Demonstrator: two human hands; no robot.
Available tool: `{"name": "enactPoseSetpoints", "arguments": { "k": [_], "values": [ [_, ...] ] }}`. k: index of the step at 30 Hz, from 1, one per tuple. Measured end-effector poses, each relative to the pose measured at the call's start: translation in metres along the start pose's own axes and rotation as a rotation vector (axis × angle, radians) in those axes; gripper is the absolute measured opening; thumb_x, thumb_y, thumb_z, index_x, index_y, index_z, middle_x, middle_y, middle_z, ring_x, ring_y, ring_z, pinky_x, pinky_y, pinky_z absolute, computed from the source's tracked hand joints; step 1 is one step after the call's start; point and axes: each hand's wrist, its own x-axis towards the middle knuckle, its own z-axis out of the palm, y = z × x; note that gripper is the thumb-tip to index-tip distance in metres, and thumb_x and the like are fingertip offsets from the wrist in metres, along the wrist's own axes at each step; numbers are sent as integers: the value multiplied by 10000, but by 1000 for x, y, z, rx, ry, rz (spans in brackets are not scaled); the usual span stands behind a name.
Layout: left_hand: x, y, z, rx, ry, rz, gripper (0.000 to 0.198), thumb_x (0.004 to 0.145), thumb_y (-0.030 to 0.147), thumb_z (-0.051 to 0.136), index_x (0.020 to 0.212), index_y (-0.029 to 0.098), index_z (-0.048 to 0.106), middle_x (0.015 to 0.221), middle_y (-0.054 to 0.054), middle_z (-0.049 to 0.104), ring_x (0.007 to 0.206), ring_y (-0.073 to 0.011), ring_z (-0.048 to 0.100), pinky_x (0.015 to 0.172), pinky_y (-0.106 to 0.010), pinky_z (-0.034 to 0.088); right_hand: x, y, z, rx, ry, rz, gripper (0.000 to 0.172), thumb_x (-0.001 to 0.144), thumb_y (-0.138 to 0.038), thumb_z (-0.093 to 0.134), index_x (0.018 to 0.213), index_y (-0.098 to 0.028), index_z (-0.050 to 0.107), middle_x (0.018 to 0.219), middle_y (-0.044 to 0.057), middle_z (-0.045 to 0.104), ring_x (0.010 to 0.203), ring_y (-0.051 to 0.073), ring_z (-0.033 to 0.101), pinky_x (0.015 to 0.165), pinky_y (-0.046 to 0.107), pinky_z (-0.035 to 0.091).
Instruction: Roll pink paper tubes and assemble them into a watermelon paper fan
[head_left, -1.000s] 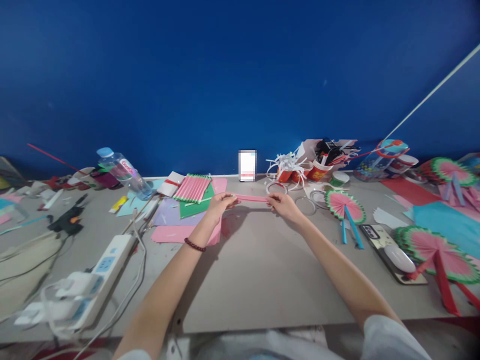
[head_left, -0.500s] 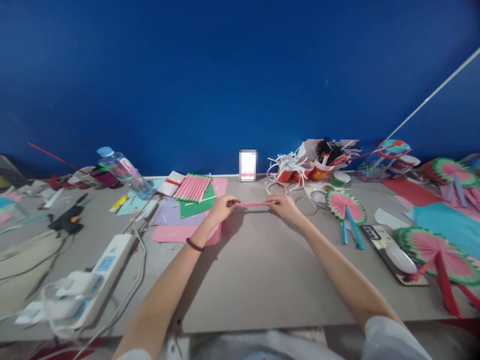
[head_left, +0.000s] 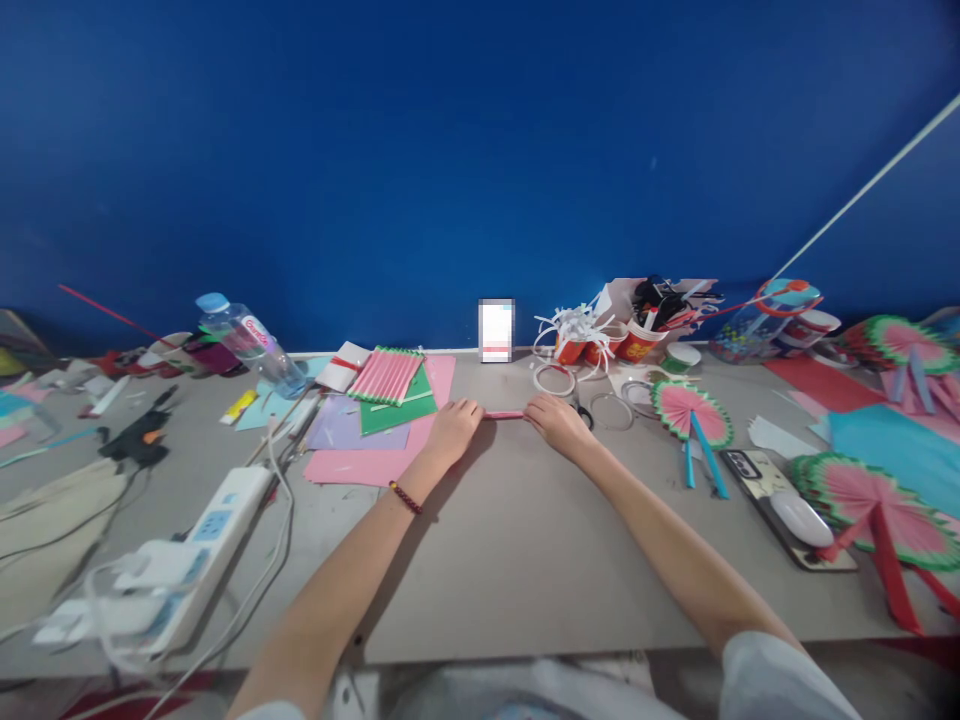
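Note:
A narrow pink strip of folded paper [head_left: 503, 415] lies level between my two hands, low against the table. My left hand [head_left: 456, 428], fingers bent together, grips its left end. At the right end my right hand [head_left: 558, 422] is closed on it in the same way. Both ends of the strip are hidden under the fingers. Beside my left hand lie a green sheet [head_left: 401, 408], a pink sheet [head_left: 352, 468] and an accordion-pleated pink paper with green edges [head_left: 386, 375].
Rings of tape [head_left: 553, 379] and red cups with white paper strips [head_left: 574, 330] stand behind my right hand. To the right are pleated paper fans [head_left: 690, 412], a phone [head_left: 750, 478] and a mouse [head_left: 801, 517]. A bottle [head_left: 255, 345], glue gun [head_left: 139, 435] and power strip [head_left: 217, 530] are left.
Both hands have turned knuckles-up and come down to the table with the pink strip. Their fingers now cover more of its ends, and less of the strip shows between them.

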Motion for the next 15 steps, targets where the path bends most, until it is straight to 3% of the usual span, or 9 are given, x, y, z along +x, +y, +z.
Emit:
{"name": "enactPoseSetpoints", "arguments": {
  "k": [5,10,15],
  "values": [
    [-1,-3,-2,-77,-24,-23,241,820,59,492,1015,172,579,955,-71,603,902,-221,557,756,-336,414,0,4,3,254,15,115,215,913,-212,454,872,-175,661,851,83,653,837,206,572,788,327,444],
    [0,-13,2,-270,67,-133,183,882,137,442,946,203,600,900,-49,639,865,-199,574,757,-312,415,2,3,2,394,42,263,171,874,-179,502,850,-176,671,839,81,676,832,209,593,803,336,446],
    [2,-20,7,-483,144,-153,235,899,146,404,848,191,628,899,-35,640,857,-163,583,768,-276,430,4,3,3,404,78,336,140,850,-185,533,815,-190,668,795,59,691,770,197,613,762,319,451]
  ]
}}
